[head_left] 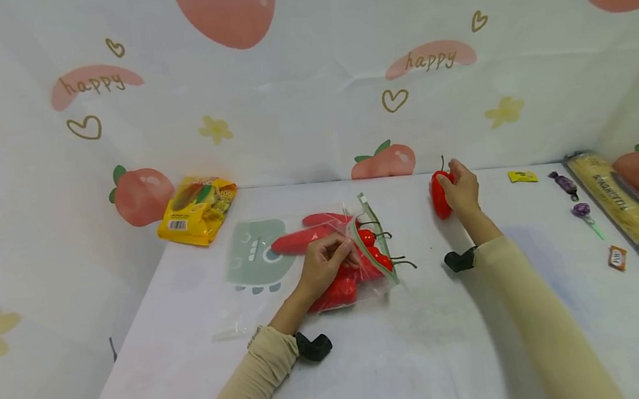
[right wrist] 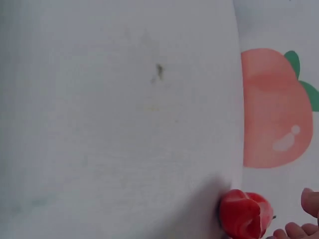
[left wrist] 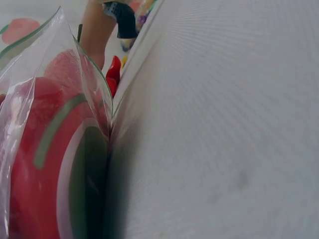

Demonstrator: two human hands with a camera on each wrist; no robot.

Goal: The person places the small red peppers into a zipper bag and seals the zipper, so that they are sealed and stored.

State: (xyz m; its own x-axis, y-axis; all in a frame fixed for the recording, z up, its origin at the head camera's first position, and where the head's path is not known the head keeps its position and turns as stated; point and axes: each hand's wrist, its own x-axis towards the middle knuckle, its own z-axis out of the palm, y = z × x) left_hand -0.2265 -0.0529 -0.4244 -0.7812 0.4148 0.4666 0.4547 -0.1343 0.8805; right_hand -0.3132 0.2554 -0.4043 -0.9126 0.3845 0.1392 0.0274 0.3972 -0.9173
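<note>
My left hand (head_left: 327,262) pinches the upper film of a clear zip bag (head_left: 375,289) near its green-edged mouth. Several red peppers (head_left: 295,241) lie inside, their dark stems poking out through the opening. Close up in the left wrist view, the bag (left wrist: 55,37) stands with its mouth parted over the red contents. At the table's back edge, my right hand (head_left: 462,188) is at a loose red pepper (head_left: 441,201), thumb overlapping its upper part. The right wrist view has the thumb and fingertips spread apart beside the pepper (right wrist: 241,214), near its stem.
A yellow packet (head_left: 198,211) stands at the back left. On the right lie a long spaghetti pack (head_left: 625,205), a yellow sachet (head_left: 523,176), a purple-wrapped candy (head_left: 564,185), a lollipop (head_left: 582,210) and an orange sachet (head_left: 617,258). A printed backdrop (head_left: 309,114) rises behind the table.
</note>
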